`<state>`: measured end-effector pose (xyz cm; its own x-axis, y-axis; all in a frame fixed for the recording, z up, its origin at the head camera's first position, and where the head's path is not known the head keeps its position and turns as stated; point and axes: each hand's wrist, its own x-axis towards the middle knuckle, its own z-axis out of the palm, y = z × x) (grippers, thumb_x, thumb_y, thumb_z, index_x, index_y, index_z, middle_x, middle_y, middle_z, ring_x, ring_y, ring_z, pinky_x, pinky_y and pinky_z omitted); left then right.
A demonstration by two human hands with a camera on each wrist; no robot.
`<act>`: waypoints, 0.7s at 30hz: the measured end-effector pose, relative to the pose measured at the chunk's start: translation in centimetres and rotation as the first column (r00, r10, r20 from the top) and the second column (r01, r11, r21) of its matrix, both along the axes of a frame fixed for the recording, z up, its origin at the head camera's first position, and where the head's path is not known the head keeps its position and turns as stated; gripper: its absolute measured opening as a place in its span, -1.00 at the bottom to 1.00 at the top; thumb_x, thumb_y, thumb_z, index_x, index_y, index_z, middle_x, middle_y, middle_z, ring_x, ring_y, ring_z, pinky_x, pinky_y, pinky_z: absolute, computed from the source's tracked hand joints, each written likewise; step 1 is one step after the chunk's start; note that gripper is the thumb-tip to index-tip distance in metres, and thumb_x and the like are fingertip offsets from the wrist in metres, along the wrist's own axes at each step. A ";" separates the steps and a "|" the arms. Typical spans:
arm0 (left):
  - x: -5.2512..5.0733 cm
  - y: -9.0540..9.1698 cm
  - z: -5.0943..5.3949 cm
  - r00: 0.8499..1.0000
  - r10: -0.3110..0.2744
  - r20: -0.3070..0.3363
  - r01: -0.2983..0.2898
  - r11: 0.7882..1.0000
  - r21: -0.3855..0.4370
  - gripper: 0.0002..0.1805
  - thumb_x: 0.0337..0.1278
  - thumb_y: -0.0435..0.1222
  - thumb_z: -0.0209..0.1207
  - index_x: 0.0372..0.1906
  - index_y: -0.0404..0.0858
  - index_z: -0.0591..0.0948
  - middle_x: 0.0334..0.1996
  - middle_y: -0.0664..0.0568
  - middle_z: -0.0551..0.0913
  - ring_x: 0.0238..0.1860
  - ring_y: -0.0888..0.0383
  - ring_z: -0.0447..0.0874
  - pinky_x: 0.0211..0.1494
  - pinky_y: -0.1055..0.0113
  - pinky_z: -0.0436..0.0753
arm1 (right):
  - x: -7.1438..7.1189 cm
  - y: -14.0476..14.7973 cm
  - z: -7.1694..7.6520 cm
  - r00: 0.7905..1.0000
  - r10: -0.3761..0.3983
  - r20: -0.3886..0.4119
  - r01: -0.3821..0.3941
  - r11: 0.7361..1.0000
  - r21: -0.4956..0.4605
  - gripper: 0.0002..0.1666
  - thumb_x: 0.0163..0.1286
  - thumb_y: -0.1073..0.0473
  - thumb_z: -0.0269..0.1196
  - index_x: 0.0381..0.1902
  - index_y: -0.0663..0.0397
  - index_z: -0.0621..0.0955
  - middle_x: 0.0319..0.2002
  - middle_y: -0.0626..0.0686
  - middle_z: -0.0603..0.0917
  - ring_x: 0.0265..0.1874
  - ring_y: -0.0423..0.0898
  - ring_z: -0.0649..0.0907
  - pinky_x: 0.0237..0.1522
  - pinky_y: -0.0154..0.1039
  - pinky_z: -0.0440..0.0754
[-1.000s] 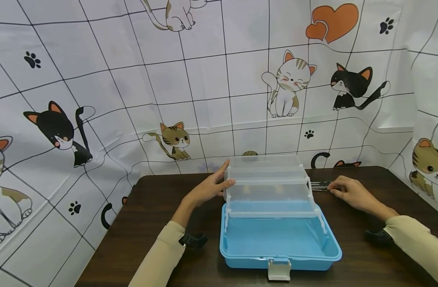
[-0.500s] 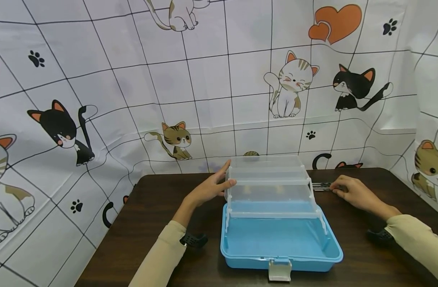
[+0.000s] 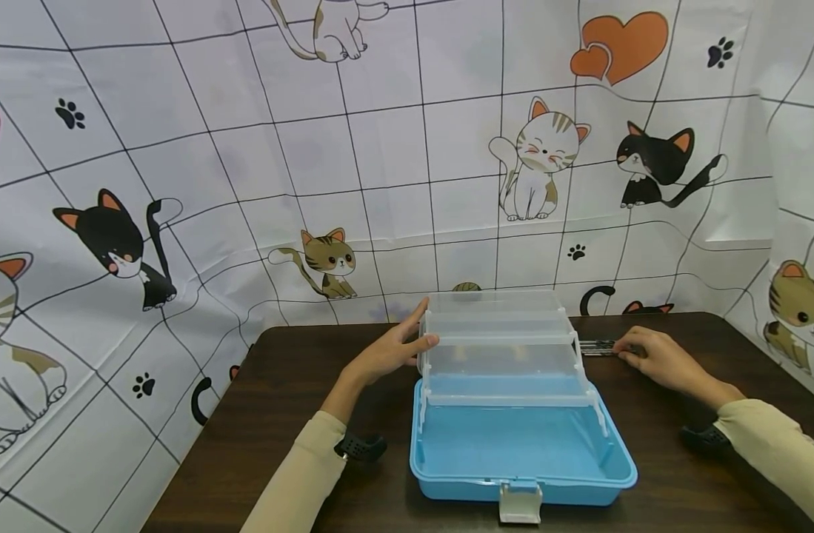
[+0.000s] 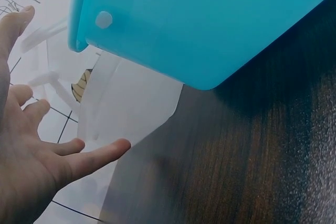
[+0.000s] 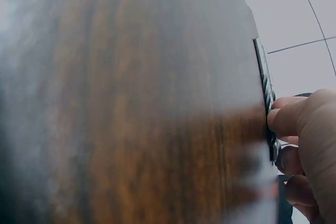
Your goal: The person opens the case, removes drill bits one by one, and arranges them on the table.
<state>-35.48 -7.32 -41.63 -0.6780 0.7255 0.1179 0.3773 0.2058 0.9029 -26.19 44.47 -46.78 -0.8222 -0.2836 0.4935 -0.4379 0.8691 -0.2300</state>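
A light blue toolbox (image 3: 513,488) stands in the middle of the table, its clear lid and tiered trays (image 3: 500,355) raised and tipped back. Fingers spread, my left hand (image 3: 389,352) rests at the left side of the raised trays; in the left wrist view the left hand (image 4: 37,156) shows straight fingers near the clear lid (image 4: 131,98). Behind the box on the right, my right hand (image 3: 656,359) pinches the end of slim metal drill bits (image 3: 598,348) lying on the table. Spiral grooves show on the bits (image 5: 266,90) in the right wrist view.
The dark wooden table (image 3: 280,414) ends against a white wall covering (image 3: 393,148) printed with cats. A white latch (image 3: 520,505) hangs open at the box's front. Dark bands are worn on both wrists.
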 end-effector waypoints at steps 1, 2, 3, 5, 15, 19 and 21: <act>0.0 0.1 0.0 1.000 -0.001 0.001 0.001 1.000 -0.003 -0.09 0.39 0.22 0.13 0.58 0.49 -0.20 0.63 0.07 -0.15 0.54 -0.07 0.07 0.16 0.02 0.61 | 0.1 0.1 0.0 1.000 -0.008 -0.001 0.008 1.000 -0.003 -0.75 0.16 0.47 0.48 -0.26 0.07 0.76 -0.26 -0.10 0.65 -0.33 -0.12 0.62 -0.37 -0.15 0.58; -0.1 0.2 0.0 1.000 -0.002 0.000 0.002 1.000 -0.006 -0.09 0.38 0.22 0.13 0.57 0.50 -0.20 0.63 0.07 -0.15 0.54 -0.06 0.06 0.16 0.02 0.61 | 0.2 0.3 0.1 1.000 -0.019 -0.003 0.019 1.000 -0.010 -0.77 0.17 0.46 0.47 -0.25 0.09 0.76 -0.27 -0.08 0.65 -0.37 -0.14 0.60 -0.40 -0.17 0.57; -0.1 0.4 0.1 1.000 -0.004 -0.005 0.004 1.000 -0.009 -0.09 0.39 0.22 0.13 0.58 0.50 -0.20 0.63 0.08 -0.16 0.54 -0.06 0.05 0.16 0.02 0.61 | 0.4 0.4 0.1 0.999 -0.035 -0.002 0.035 0.999 -0.023 -0.79 0.20 0.44 0.46 -0.23 0.11 0.75 -0.27 -0.07 0.65 -0.40 -0.16 0.57 -0.43 -0.19 0.54; -0.2 0.6 0.1 1.000 -0.008 -0.015 0.008 1.000 -0.010 -0.09 0.38 0.23 0.13 0.58 0.48 -0.20 0.62 0.11 -0.16 0.55 -0.05 0.02 0.16 0.03 0.61 | 0.8 0.6 0.3 0.997 -0.083 0.007 0.083 0.995 -0.061 -0.85 0.29 0.38 0.43 -0.18 0.15 0.74 -0.27 -0.03 0.65 -0.47 -0.19 0.51 -0.51 -0.22 0.48; -0.6 0.2 -0.6 0.997 -0.076 0.014 0.075 0.995 0.064 -0.07 0.45 0.15 0.12 0.64 0.32 -0.21 0.62 0.26 -0.21 0.57 -0.02 -0.01 0.25 -0.01 0.54 | 2.6 -0.2 2.7 0.978 -0.204 0.038 0.207 0.962 -0.179 -0.72 0.51 0.09 0.30 -0.03 0.21 0.70 -0.32 0.03 0.60 -0.49 -0.14 0.42 -0.54 -0.23 0.36; -1.4 -1.2 -0.5 0.997 -0.058 0.055 0.049 0.987 0.154 -0.14 0.56 0.06 0.03 0.66 0.21 -0.22 0.63 0.24 -0.18 0.54 -0.02 0.08 0.28 -0.12 0.49 | 1.8 -1.5 5.8 0.981 -0.193 0.005 0.191 0.969 -0.156 -0.69 0.52 0.08 0.28 0.00 0.22 0.70 -0.30 0.08 0.64 -0.45 -0.08 0.50 -0.52 -0.19 0.42; -1.8 -1.9 -0.3 0.998 -0.024 0.065 0.012 0.984 0.177 -0.17 0.59 0.05 -0.01 0.67 0.14 -0.21 0.64 0.17 -0.15 0.54 -0.04 0.08 0.30 -0.18 0.44 | 1.6 -2.3 7.6 0.980 -0.199 -0.004 0.197 0.969 -0.150 -0.65 0.54 0.04 0.26 0.03 0.22 0.69 -0.21 0.14 0.67 -0.39 -0.01 0.57 -0.46 -0.12 0.48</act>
